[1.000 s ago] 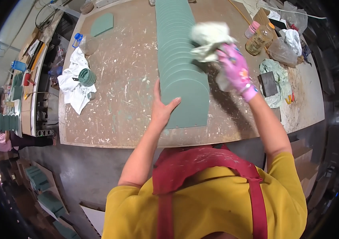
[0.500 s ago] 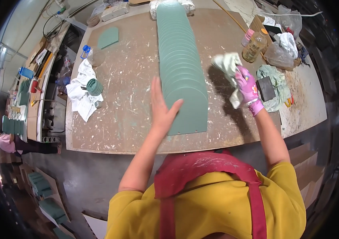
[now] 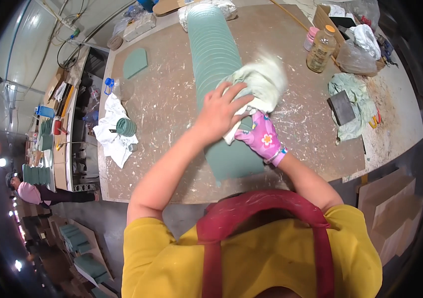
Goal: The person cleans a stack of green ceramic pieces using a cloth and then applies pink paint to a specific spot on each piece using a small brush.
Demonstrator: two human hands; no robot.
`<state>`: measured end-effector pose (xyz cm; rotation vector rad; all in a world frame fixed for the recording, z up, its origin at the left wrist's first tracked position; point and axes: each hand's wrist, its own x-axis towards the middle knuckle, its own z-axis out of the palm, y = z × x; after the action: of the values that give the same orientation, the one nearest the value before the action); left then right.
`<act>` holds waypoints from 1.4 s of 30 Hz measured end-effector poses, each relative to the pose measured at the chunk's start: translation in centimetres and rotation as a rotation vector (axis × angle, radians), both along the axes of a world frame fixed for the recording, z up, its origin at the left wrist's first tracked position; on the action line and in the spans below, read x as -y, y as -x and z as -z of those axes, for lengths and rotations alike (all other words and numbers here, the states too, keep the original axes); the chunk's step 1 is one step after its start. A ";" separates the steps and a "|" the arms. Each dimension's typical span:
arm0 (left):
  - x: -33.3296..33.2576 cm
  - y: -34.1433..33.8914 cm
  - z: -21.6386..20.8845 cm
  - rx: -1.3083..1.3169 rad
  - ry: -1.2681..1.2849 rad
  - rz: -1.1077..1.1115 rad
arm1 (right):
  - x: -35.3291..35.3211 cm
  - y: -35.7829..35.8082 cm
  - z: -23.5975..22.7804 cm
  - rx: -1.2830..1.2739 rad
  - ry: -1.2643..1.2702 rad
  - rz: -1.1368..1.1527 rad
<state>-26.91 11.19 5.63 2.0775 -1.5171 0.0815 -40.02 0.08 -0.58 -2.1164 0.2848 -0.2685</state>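
A long row of overlapping green rounded panels (image 3: 215, 54) runs away from me across the worktable (image 3: 167, 109). Over its near part lies a pale cloth (image 3: 263, 84), its far corner blurred by motion. My right hand (image 3: 262, 138), in a pink flowered glove, grips the cloth at its near end. My bare left hand (image 3: 220, 115) rests on the cloth's left side with its fingers spread; what lies under the palm is hidden. Below both hands the nearest green panel (image 3: 236, 161) shows its flat lower part.
A single green panel (image 3: 135, 63) lies at the far left. White cloths (image 3: 113, 131) and a coiled green strip (image 3: 126, 127) are nearer. To the right stand a bottle (image 3: 321, 49) and a dark block (image 3: 340, 108) on a crumpled cloth. Another person (image 3: 29, 192) is at far left.
My right hand has swung left with the cloth, from beside the row onto the panels. My left hand has moved up and right onto the cloth. The view has shifted slightly.
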 end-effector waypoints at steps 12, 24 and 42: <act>-4.1 -4.0 -1.9 -0.091 0.224 -0.286 | -0.4 -0.6 2.0 0.287 -0.104 0.117; -7.3 -5.4 0.7 -0.171 0.116 -0.393 | -0.1 -0.7 1.7 0.199 -0.045 0.192; -2.8 -7.6 -0.9 -0.117 0.115 -0.323 | 0.1 -0.6 0.7 0.190 -0.087 0.190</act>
<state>-19.31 13.97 6.53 2.1751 -1.0732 0.1616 -39.41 0.02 -1.30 -1.9634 0.3785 -0.5552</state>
